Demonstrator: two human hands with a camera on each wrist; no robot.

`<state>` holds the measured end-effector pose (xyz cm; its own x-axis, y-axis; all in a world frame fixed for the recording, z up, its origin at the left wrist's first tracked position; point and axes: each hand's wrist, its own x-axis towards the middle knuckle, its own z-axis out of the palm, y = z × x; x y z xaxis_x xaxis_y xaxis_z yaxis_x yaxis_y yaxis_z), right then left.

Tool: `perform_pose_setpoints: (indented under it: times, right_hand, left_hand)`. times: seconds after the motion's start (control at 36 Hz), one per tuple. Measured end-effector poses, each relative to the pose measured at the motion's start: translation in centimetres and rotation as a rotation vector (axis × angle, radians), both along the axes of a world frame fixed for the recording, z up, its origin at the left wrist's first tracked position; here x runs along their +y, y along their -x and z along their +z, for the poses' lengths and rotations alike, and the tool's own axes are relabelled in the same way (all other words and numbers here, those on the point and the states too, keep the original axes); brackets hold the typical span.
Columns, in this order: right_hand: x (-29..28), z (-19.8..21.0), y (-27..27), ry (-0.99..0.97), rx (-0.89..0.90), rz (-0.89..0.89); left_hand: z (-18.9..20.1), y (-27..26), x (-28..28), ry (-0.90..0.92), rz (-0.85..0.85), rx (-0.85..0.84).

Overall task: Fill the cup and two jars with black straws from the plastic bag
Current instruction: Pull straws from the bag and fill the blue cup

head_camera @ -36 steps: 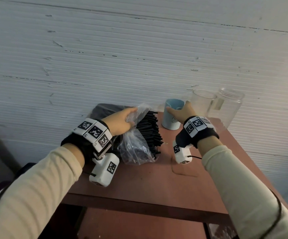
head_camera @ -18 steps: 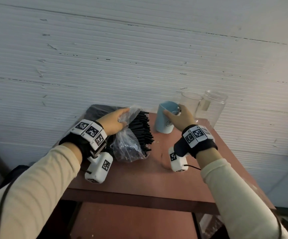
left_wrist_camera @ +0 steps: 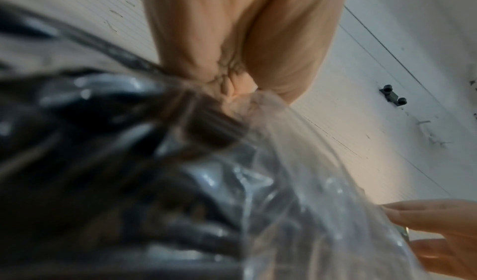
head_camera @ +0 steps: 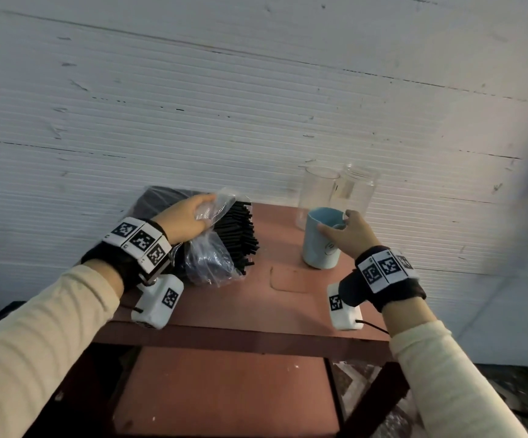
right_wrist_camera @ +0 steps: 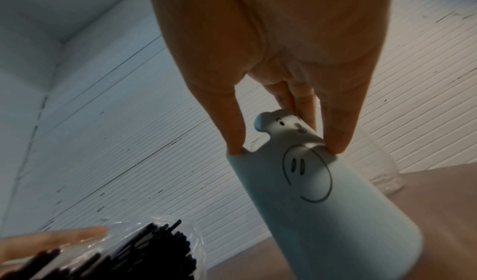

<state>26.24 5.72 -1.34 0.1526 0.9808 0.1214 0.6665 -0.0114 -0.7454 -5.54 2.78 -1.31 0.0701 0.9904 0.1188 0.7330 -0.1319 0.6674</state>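
A bare utility-type room: a scuffed white ribbed wall (head_camera: 256,121) is standing at twelve o'clock behind a small red-brown table (head_camera: 256,305).

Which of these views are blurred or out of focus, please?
Head view: sharp centrally, the right edge smeared. Left wrist: the bag and straws are close and badly blurred. Right wrist: the cup is fairly crisp, the straws at the lower left soft.

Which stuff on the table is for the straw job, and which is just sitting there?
For the job: plastic bag, black straws, blue cup, two clear jars.

Just there: brown table, white wall, lower shelf.
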Motion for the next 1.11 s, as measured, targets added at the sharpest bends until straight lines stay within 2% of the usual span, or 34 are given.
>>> perform_pose_setpoints:
  times: [0.08,0.14,0.19,0.25,0.31,0.39,0.5,0.58,0.72,0.83,0.94,1.06,1.11]
  right_hand:
    - [-0.5,0.0,0.1,0.04,0.008,-0.001]
    - [-1.1,0.2,0.4,0.023,-0.093,-0.018]
    - [-1.9,0.7,1.2,-0.064,-0.256,-0.04]
    - [-2.7,1.1,2.4,-0.187,-0.273,-0.004]
    - [-3.3,1.5,4.1,-0.274,-0.248,0.089]
    - [-3.6,1.6,7.2,-0.306,-0.191,0.3]
    - [-3.7,1.4,11.1,-0.133,-0.119,0.578]
    - [-3.7,0.8,13.0,-0.076,-0.115,0.688]
    - [-2.9,0.3,13.5,-0.088,-0.09,0.662]
    - [-2.5,0.8,11.8,-0.041,0.04,0.656]
    - [-2.2,1.0,9.9,-0.026,0.07,0.632]
    - [-2.5,0.6,10.3,0.002,0.178,0.591]
    - [-2.8,0.4,11.0,0.06,0.215,0.641]
  left_hand:
    - [0.3,0.0,-0.4,-0.031,0.023,-0.04]
    - [0.4,0.1,-0.5,-0.057,0.051,-0.052]
    - [0.5,0.1,-0.7,-0.076,0.078,-0.064]
    - [0.7,0.1,-0.9,-0.089,0.102,-0.099]
    - [1.0,0.0,-1.2,-0.112,0.136,-0.142]
    - [1.4,-0.3,-1.4,-0.149,0.155,-0.169]
    - [1.5,-0.5,-1.4,-0.119,0.172,-0.195]
    - [1.6,-0.6,-1.5,-0.086,0.167,-0.193]
    - [1.5,-0.5,-1.8,-0.053,0.13,-0.177]
    - [1.3,-0.6,-1.8,-0.042,0.114,-0.193]
    - [1.2,-0.7,-1.8,-0.047,0.109,-0.194]
    - [1.2,-0.7,-1.7,-0.049,0.107,-0.18]
    - [1.1,-0.7,-1.7,-0.051,0.111,-0.174]
